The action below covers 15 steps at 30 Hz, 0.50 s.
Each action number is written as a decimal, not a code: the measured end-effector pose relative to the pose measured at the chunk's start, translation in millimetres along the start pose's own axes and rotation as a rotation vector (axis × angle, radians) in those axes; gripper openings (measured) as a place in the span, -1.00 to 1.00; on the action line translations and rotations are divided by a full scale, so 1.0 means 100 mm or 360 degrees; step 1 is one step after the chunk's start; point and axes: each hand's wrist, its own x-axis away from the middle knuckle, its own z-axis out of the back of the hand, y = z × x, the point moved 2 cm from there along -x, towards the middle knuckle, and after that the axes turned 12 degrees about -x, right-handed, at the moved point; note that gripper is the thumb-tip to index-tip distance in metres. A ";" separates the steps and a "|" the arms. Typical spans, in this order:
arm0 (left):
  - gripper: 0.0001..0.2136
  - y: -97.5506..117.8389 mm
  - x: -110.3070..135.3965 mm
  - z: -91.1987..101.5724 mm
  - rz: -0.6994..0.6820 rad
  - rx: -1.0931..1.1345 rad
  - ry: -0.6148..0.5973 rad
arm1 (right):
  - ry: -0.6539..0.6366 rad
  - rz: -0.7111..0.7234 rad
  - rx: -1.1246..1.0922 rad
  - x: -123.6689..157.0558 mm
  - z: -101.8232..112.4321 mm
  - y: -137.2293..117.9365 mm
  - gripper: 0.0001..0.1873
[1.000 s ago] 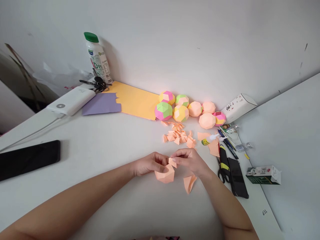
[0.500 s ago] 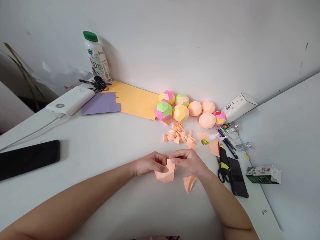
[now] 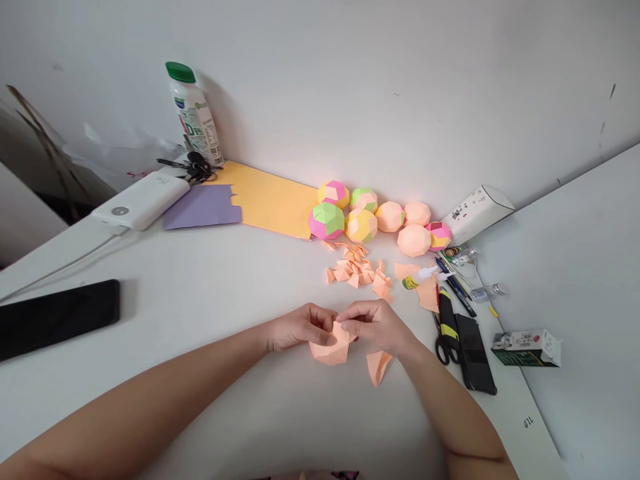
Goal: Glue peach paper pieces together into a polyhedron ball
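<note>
A peach faceted paper ball is between my two hands, low in the middle of the view. My left hand grips its left and upper side, thumb across the near face. At the upper right edge, the fingers of my right hand pinch the paper; the fingertips partly hide that edge. Just below my right hand lies a peach paper scrap. Beyond the hands is a heap of small folded peach paper pieces.
Several finished-looking paper balls stand along the wall. Scissors, a cutter, a glue bottle and a black phone-like slab lie right. Orange card, a power bank, a bottle and a phone are left.
My right fingers have shifted slightly at the ball's upper right edge, and the flap there now lies closer against the ball. My left hand has stayed in place.
</note>
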 end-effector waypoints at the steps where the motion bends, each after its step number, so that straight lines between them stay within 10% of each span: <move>1: -0.80 0.00 0.00 0.00 0.0002 -0.0006 0.0001 | 0.0000 0.0003 0.0003 0.00 0.00 0.00 -0.80; 15: -0.83 -0.03 0.00 0.03 -0.0002 -0.0033 -0.0029 | 0.0039 0.0100 0.0077 0.01 -0.05 0.01 -0.85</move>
